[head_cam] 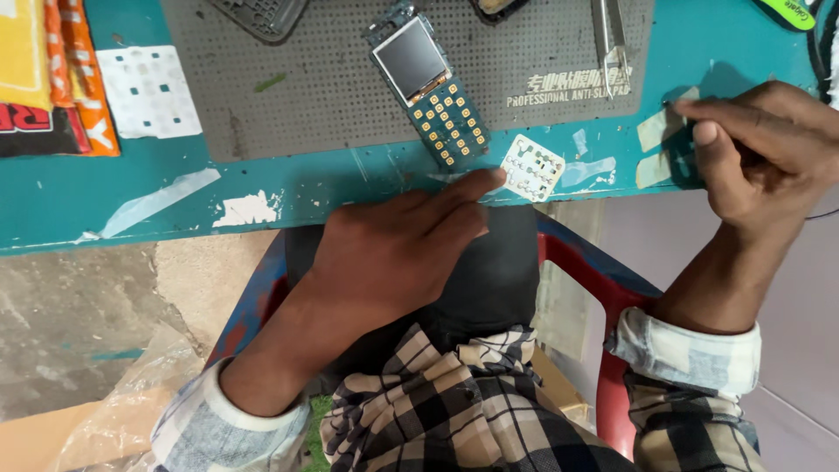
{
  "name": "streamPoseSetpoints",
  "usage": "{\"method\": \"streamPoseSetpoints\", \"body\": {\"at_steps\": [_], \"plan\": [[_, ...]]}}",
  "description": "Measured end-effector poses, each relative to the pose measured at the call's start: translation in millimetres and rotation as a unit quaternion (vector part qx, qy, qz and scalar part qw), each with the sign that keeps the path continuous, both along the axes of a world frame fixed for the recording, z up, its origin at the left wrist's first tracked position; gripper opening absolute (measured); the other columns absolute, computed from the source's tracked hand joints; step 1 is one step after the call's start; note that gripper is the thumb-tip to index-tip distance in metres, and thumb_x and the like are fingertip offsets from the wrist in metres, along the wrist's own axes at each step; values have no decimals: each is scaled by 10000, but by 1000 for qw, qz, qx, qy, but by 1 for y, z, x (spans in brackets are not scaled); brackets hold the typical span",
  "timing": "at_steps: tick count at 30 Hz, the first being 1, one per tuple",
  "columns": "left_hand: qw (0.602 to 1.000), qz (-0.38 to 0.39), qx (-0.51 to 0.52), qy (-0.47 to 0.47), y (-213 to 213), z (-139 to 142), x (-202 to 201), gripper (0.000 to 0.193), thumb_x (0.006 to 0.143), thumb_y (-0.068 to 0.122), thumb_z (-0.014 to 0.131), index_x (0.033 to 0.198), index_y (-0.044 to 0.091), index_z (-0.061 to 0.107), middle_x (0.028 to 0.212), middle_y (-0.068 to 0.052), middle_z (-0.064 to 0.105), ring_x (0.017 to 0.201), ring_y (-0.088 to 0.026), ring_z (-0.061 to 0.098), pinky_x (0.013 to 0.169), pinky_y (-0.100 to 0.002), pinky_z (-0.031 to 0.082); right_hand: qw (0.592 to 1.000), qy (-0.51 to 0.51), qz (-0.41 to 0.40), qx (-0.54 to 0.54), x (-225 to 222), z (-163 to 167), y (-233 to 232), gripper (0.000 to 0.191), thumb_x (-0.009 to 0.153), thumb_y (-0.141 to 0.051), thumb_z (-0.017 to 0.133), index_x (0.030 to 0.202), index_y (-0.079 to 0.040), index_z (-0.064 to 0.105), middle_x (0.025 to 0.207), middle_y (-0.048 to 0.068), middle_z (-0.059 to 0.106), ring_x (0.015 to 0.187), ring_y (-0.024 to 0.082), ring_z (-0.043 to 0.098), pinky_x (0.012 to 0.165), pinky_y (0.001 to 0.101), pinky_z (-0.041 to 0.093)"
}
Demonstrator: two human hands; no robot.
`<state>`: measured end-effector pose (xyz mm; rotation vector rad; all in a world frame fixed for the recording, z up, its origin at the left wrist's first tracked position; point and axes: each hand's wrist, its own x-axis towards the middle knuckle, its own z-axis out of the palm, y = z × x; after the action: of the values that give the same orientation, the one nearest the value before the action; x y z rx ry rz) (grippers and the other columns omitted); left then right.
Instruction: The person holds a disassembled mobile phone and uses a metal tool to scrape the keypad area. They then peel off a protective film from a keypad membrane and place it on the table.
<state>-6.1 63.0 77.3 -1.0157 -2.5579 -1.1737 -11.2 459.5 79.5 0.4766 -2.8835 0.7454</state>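
Left hand pins the keypad sheet with flat fingertips beside the phone board; right hand pinches a thin tool, ready for careful picking.

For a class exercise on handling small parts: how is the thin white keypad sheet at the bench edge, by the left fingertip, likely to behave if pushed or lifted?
The white keypad sheet looks paper-thin with cut-outs, so it is probably floppy and very light. Lying flat on the teal bench, it would likely slide, not roll. The left hand touches its corner at the edge; a push might tip it off.

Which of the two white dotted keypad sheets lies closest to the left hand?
The small white keypad sheet at the teal table's front edge, just beyond the left hand's fingertip; the larger white sheet lies far left.
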Motion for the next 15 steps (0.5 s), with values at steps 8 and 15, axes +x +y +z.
{"method": "streamPoseSetpoints", "body": {"at_steps": [8,15], "plan": [[1000,-18,18,-11,-6,-4,3,37,1078,108,675,1066,76,660,1373,-31,696,832,-137,714,600,-302,533,995,-82,-44,-30,4,-2,-15,277,1197,-174,635,1316,46,753,952,145,662,715,153,574,641,241,410],[1000,-10,11,-24,-8,-7,5,77,1086,134,665,1056,78,621,1404,-27,683,854,-141,729,572,-297,524,959,-257,-67,-102,-23,-27,-26,371,1249,-255,442,1494,18,500,1120,198,618,918,272,689,787,350,556]]}}
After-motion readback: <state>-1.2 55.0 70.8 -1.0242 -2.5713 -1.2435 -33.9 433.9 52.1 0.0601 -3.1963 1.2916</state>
